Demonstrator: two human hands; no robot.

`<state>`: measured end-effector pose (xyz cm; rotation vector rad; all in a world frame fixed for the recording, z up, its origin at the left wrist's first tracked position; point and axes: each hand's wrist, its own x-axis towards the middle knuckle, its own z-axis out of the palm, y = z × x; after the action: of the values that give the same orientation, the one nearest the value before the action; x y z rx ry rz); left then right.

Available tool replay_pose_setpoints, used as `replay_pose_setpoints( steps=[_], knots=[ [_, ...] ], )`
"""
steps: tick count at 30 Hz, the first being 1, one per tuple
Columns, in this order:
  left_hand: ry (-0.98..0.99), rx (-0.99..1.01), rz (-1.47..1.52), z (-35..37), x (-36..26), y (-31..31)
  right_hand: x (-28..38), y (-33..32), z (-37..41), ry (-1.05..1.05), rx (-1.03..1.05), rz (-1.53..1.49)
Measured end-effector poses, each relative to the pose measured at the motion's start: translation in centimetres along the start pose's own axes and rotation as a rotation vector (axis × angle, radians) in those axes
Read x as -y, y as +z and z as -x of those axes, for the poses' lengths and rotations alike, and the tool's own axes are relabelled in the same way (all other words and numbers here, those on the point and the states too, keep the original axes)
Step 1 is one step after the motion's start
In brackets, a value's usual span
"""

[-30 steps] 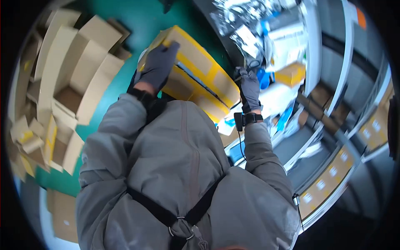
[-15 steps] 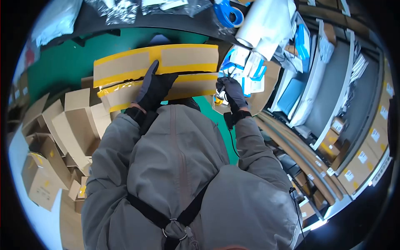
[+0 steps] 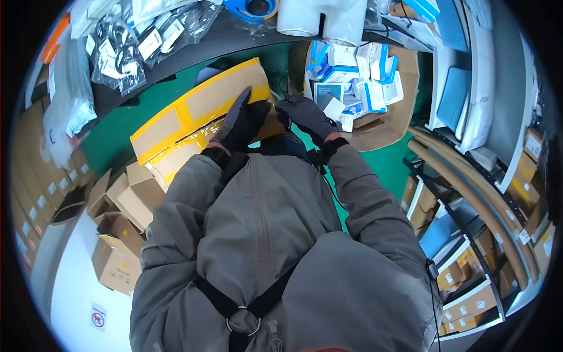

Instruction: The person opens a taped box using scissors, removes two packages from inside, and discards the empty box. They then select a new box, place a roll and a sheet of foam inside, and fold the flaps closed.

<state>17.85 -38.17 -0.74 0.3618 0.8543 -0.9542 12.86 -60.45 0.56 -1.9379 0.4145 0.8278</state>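
Note:
A long cardboard box [image 3: 220,88] edged with yellow tape lies tilted in front of my body, with a dark gap running along its length. My left hand [image 3: 243,123] grips its near side, thumb over the upper face and fingers partly hidden. Just past the box's right end, my right hand [image 3: 306,119] is closed around a pair of dark scissors [image 3: 284,87], which stick up from the fingers and are partly hidden. Both hands wear dark gloves. To the right of that hand stands an open carton [image 3: 399,120] holding several small white-and-blue boxes [image 3: 369,97].
A dark table [image 3: 193,50] crosses the top, bearing plastic bags [image 3: 120,56], a blue tape roll [image 3: 252,10] and white rolls [image 3: 322,20]. Opened cartons [image 3: 126,234] stand at left. Long cardboard tubes [image 3: 469,182] and shelving [image 3: 492,88] occupy the right side.
The view has swung, and the long box now slants, its right end higher. My right hand has shifted closer to my left hand, still holding the scissors.

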Motion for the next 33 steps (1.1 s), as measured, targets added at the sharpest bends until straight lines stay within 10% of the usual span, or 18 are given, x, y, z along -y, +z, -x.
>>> replay_pose_setpoints(
  steps=[3,11,20,23,30,33],
  knots=[
    [-0.197,0.124,0.643,0.7,-0.3,-0.1,-1.2,-0.1,0.2,-0.015,0.067,-0.122],
    [0.119,-0.148,-0.126,1.0,0.1,2.4,-0.8,-0.5,-0.3,-0.154,0.016,-0.05],
    [0.18,-0.183,-0.125,1.3,0.4,3.2,0.9,-1.7,-0.4,0.08,0.041,-0.01],
    [0.218,-0.149,-0.647,0.8,0.1,2.1,1.0,-1.7,0.0,0.042,0.09,0.043],
    [0.239,-0.24,-0.197,0.2,0.0,3.2,0.6,-2.3,0.8,-0.234,0.235,0.334],
    [0.23,-0.247,-0.169,1.3,-0.1,3.3,-1.5,-1.2,0.1,-0.457,-0.003,0.291]
  ],
)
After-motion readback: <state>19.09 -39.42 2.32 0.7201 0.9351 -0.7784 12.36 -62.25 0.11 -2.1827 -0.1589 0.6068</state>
